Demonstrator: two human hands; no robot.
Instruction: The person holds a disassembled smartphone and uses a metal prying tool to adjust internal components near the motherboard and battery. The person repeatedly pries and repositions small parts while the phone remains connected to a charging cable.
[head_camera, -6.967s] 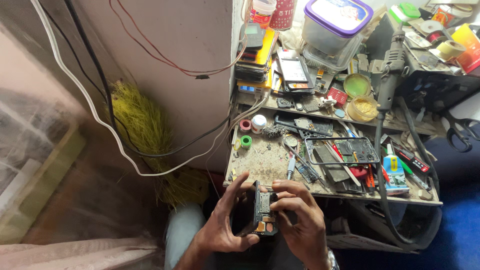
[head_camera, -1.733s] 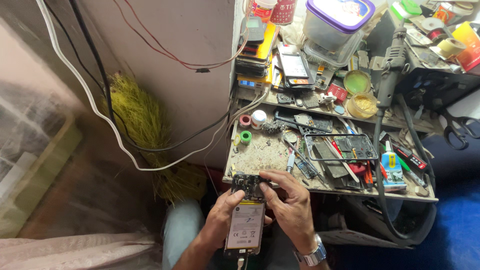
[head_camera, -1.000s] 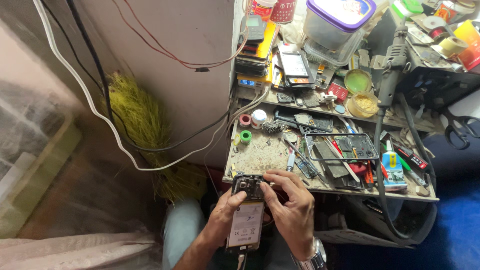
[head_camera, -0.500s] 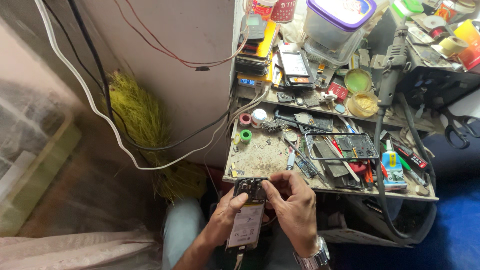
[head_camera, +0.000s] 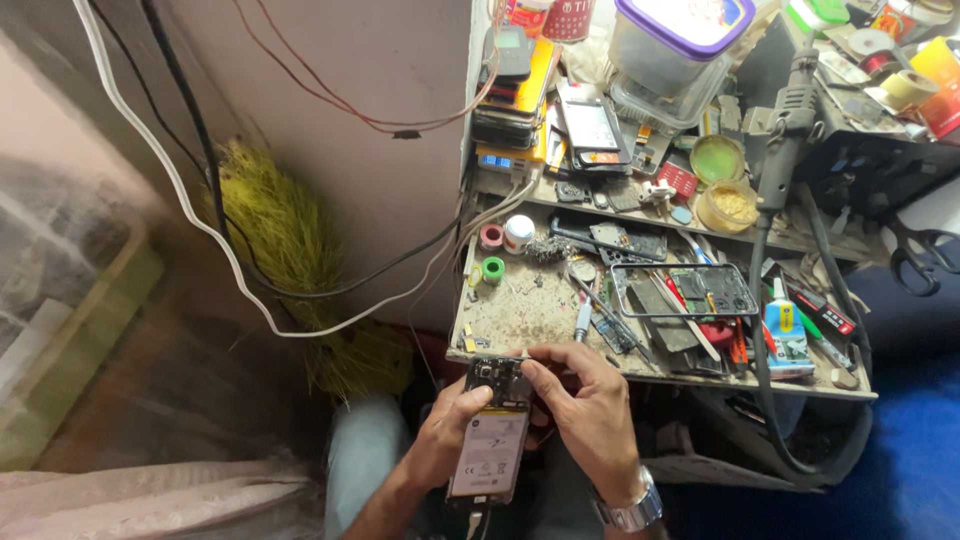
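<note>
Your left hand (head_camera: 447, 440) was wrapped around the left edge of the opened phone (head_camera: 492, 440), thumb pressed on its exposed back, holding it low and near you, just short of the cluttered counter (head_camera: 520, 310). Your right hand (head_camera: 590, 410) curled over the phone's far end, fingertips (head_camera: 530, 372) pinched down on the camera area, nothing else in its grasp.

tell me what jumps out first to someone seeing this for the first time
At bottom centre, the left hand cradles an opened phone with its back off, while the right hand pinches at its top end. Just above lies a crowded workbench strewn with tools and parts, a purple-lidded tub at its far end. A white cable loops down the left wall.
</note>
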